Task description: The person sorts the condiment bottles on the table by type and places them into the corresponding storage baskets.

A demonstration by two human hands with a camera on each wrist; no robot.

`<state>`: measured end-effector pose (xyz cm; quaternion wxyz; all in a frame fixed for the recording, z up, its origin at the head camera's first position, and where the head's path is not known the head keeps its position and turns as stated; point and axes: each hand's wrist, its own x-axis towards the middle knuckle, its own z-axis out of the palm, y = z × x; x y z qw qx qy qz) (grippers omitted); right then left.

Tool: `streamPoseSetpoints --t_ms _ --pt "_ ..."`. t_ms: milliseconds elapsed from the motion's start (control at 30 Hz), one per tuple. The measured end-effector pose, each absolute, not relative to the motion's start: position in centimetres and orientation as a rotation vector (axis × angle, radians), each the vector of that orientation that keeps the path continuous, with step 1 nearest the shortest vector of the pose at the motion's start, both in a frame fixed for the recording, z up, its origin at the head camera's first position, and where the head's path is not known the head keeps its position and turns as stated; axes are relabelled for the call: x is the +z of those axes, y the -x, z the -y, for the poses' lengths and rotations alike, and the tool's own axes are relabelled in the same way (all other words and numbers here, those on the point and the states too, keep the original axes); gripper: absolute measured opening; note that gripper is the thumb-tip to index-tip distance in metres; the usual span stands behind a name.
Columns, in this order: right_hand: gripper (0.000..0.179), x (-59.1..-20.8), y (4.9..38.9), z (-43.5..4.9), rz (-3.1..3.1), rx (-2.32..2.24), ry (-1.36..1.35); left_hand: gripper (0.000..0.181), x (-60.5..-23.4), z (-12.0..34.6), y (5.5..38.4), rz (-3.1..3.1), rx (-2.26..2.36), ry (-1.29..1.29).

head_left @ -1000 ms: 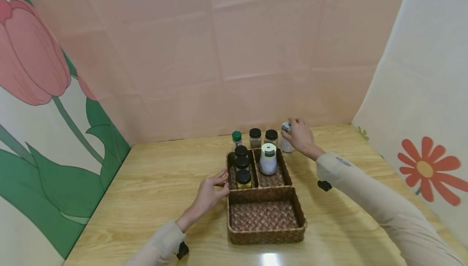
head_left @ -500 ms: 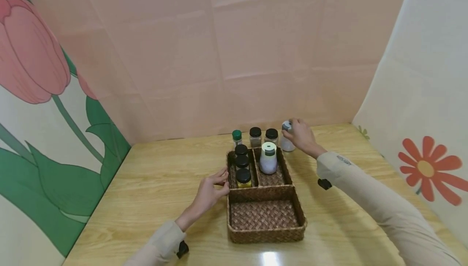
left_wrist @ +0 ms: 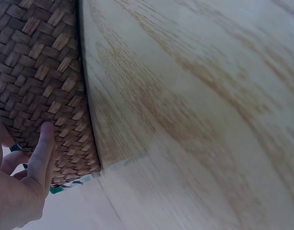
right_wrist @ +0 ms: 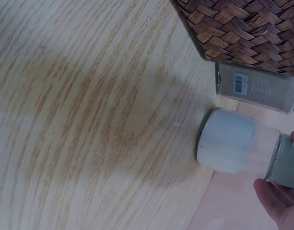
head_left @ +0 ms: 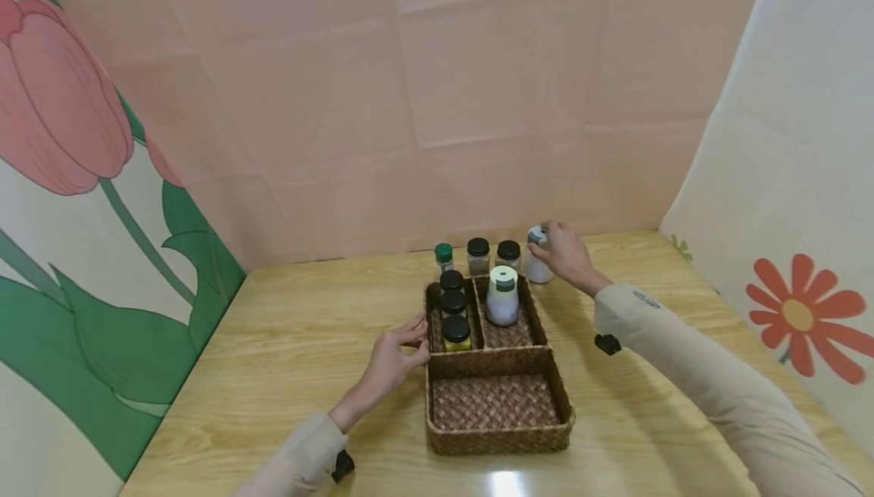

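Note:
A brown woven basket [head_left: 500, 444] with three compartments stands on the table. At its left wall, my left hand [head_left: 389, 364] holds the rim, one finger [left_wrist: 40, 153] lying along the outer weave in the left wrist view. Beyond the basket's back right corner, my right hand [head_left: 565, 254] grips the grey-green cap of a glass seasoning jar [right_wrist: 228, 141] partly filled with white contents. Its base meets the tabletop in the right wrist view. A similar white seasoning jar [head_left: 502, 306] stands in the back right compartment. Several black-lidded spice jars [head_left: 455, 330] line the back left one.
Behind the basket stand a green-capped jar [head_left: 444, 256] and two black-lidded jars [head_left: 479, 256], [head_left: 508, 253]. One jar, with a barcode label [right_wrist: 241, 84], is close to the gripped jar. A pink backdrop [head_left: 437, 140] hangs at the table's back edge, with flowered sheets at both sides.

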<state>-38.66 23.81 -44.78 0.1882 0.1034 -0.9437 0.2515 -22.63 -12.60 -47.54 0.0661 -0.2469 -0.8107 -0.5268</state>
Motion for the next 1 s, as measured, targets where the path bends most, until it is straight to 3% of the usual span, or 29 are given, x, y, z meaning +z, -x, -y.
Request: streamPoseSetpoints --t_ms 1000 --pt "0.053 -44.57 38.59 -24.52 2.636 0.65 -0.372 0.033 -47.21 12.62 22.65 2.514 -1.544 0.728"
